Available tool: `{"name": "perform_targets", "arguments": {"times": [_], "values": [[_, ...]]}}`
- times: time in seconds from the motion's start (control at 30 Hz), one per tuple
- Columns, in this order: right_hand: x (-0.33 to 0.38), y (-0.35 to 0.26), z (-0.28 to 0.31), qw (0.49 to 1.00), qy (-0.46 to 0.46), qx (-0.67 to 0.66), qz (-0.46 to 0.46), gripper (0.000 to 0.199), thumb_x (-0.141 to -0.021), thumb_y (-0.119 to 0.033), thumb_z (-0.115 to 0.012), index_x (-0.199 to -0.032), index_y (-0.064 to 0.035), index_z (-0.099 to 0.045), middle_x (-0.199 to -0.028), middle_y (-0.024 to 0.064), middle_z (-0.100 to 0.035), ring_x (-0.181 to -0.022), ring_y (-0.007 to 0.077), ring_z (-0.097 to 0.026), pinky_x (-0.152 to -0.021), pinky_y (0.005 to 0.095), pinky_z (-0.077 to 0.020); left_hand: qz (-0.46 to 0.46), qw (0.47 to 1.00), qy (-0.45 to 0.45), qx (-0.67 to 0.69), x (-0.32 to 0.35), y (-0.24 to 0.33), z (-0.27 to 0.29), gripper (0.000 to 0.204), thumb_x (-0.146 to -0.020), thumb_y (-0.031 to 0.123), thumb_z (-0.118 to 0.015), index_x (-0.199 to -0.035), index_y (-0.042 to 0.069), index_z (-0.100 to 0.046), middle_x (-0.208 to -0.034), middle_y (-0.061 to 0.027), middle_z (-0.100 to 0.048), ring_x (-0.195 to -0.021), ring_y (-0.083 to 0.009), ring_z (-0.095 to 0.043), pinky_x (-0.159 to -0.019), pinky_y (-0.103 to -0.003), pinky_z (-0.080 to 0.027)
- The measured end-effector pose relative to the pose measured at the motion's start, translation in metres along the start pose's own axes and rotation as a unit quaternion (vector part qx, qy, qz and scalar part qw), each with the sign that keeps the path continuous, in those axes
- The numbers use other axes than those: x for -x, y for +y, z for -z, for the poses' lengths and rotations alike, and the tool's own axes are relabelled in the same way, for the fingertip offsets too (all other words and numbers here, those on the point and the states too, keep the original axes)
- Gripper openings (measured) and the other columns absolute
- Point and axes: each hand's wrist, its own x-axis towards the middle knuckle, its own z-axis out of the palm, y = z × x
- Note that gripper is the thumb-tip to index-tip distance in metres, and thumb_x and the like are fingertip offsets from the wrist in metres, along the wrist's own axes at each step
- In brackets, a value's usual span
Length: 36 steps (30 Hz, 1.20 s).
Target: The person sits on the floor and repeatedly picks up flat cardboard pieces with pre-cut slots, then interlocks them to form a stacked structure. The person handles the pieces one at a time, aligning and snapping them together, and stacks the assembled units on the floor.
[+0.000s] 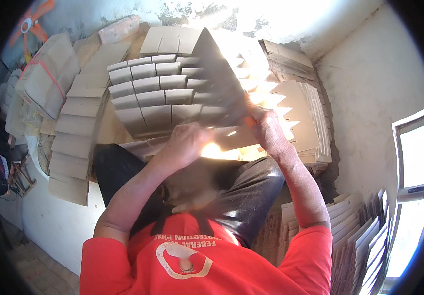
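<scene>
My right hand is closed round the edge of a grey-brown cardboard sheet, which stands tilted up with its pointed corner toward the wall. My left hand is curled in front of my lap, its fingertips blurred; what it grips, if anything, is hidden. Beyond both hands lie rows of slotted cardboard pieces, overlapping like steps. A strip of cardboard runs between my hands, partly in bright sunlight.
Overlapping cardboard sheets line the left side, beside a pale box with a red strap. More stacked cardboard leans at the right, and further sheets stand below the window. An orange fan is at far left.
</scene>
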Motion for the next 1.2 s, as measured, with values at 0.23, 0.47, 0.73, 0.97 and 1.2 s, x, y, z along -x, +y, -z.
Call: {"name": "perform_targets", "arguments": {"times": [0.23, 0.47, 0.73, 0.97, 1.2], "values": [[0.007, -0.010, 0.018, 0.993, 0.065, -0.048, 0.090, 0.064, -0.075, 0.008, -0.061, -0.137, -0.0046, -0.053, -0.071, 0.0165, -0.060, -0.061, 0.0289, -0.061, -0.059, 0.0349, -0.0493, 0.018, 1.000, 0.004, 0.015, -0.071, -0.032, 0.066, 0.022, -0.080, 0.019, -0.074, -0.093, 0.002, -0.071, -0.075, -0.0159, -0.066, -0.070, -0.0346, -0.064, -0.067, -0.043, -0.051], [0.018, -0.004, 0.016, 0.989, 0.057, -0.115, 0.078, 0.069, -0.074, 0.011, -0.056, -0.141, -0.0035, -0.048, -0.069, 0.0145, -0.057, -0.061, 0.0262, -0.059, -0.061, 0.0328, -0.0493, 0.093, 0.963, -0.031, -0.250, -0.146, -0.122, 0.048, 0.020, -0.078, 0.000, -0.069, -0.097, 0.000, -0.065, -0.082, -0.0256, -0.062, -0.095, -0.0419, -0.063, -0.080, -0.049, -0.052], [0.005, -0.003, 0.024, 0.984, -0.011, -0.130, 0.121, 0.079, -0.065, 0.017, -0.053, -0.142, 0.0008, -0.045, -0.066, 0.0127, -0.054, -0.060, 0.0233, -0.057, -0.059, 0.0323, -0.0463, 0.135, 0.969, -0.050, -0.202, -0.147, -0.166, 0.031, 0.014, -0.071, -0.004, -0.069, -0.071, -0.003, -0.055, -0.079, -0.0261, -0.059, -0.082, -0.0462, -0.060, -0.070, -0.051, -0.049], [-0.015, 0.018, -0.018, 0.994, -0.034, 0.021, 0.101, 0.023, -0.078, -0.003, -0.067, -0.100, -0.0039, -0.066, -0.078, 0.0151, -0.064, -0.068, 0.0342, -0.062, -0.062, 0.0429, -0.0494, 0.136, 0.983, 0.005, -0.123, -0.147, -0.157, 0.037, 0.014, -0.077, 0.004, -0.066, -0.091, 0.003, -0.061, -0.092, -0.0233, -0.062, -0.093, -0.0411, -0.060, -0.078, -0.046, -0.050], [0.027, 0.055, 0.014, 0.965, 0.250, 0.071, -0.032, 0.046, -0.078, 0.005, -0.067, -0.122, -0.0072, -0.061, -0.108, 0.0118, -0.065, -0.087, 0.0273, -0.065, -0.073, 0.0339, -0.0546, 0.087, 0.975, -0.110, -0.170, -0.141, -0.145, 0.017, 0.064, -0.095, 0.044, -0.054, -0.145, 0.007, -0.038, -0.154, -0.0143, -0.033, -0.144, -0.0272, -0.028, -0.114, -0.040, -0.030]]}}
